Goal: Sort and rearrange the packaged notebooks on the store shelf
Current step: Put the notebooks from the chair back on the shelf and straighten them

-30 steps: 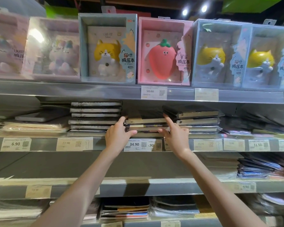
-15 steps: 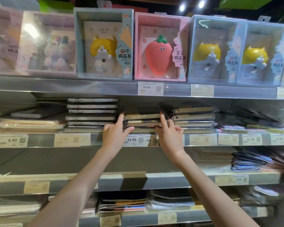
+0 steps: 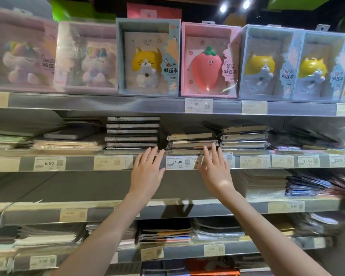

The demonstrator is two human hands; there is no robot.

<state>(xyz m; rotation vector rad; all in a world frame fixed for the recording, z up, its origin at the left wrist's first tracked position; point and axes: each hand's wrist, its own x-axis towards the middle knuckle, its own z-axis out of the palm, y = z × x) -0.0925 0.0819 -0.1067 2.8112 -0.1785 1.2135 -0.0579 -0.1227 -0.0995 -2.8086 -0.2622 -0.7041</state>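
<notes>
Hands first: our left hand (image 3: 147, 172) and right hand (image 3: 214, 169) are both spread flat with fingers apart, gripping nothing, raised before the shelf edge (image 3: 78, 163) on either side of the 34.90 price tag (image 3: 178, 162). Just above and between their fingertips lies the middle stack of wrapped notebooks (image 3: 191, 141); a taller dark stack (image 3: 132, 132) sits above our left hand, another stack (image 3: 244, 136) up and right of our right hand.
</notes>
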